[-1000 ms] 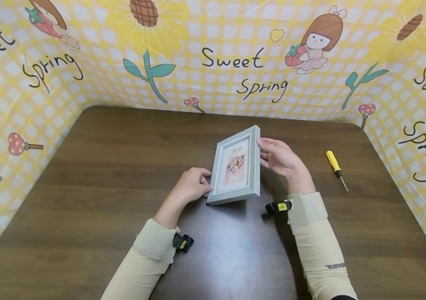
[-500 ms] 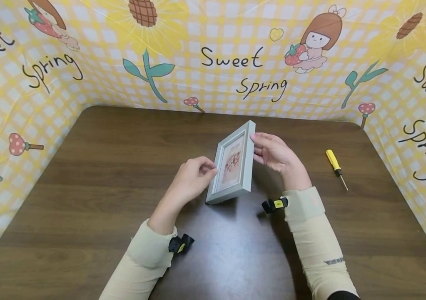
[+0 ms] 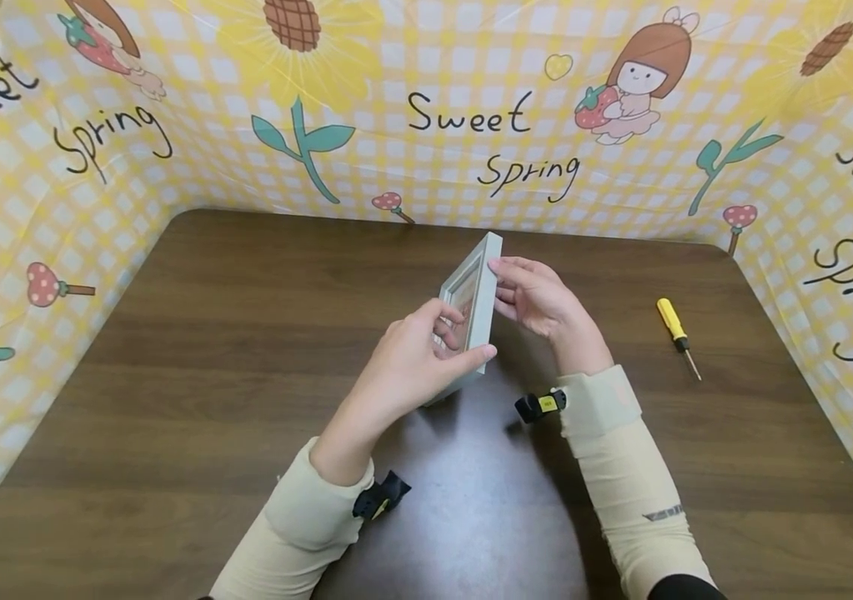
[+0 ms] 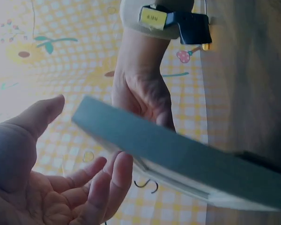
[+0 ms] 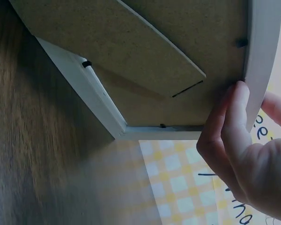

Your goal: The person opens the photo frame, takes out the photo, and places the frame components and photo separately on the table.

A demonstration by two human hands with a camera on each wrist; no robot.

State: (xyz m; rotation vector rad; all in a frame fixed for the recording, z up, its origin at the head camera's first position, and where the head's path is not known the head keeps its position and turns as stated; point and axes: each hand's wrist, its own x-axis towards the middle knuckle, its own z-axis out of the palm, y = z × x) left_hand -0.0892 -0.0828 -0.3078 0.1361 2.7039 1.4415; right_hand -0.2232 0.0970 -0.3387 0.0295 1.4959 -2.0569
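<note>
A pale grey-green picture frame (image 3: 484, 304) stands tilted on the table, seen nearly edge-on in the head view. My right hand (image 3: 539, 302) pinches its right edge, thumb in front and fingers on the back. In the right wrist view, the brown backing board (image 5: 210, 28) carries a stand flap (image 5: 107, 42) and small black tabs. My left hand (image 3: 414, 362) is at the frame's front, fingers relaxed and thumb spread. The left wrist view shows its thumb apart from the frame; whether the fingertips touch it I cannot tell. The hand covers much of the picture.
A screwdriver (image 3: 677, 333) with a yellow handle lies on the brown wooden table (image 3: 246, 333), right of my right hand. Yellow checked cloth (image 3: 366, 158) with printed flowers and words lines the back and both sides.
The frame has turned more edge-on, its right edge moving left with my right hand. My left hand has left the lower left edge and moved right and up across the front.
</note>
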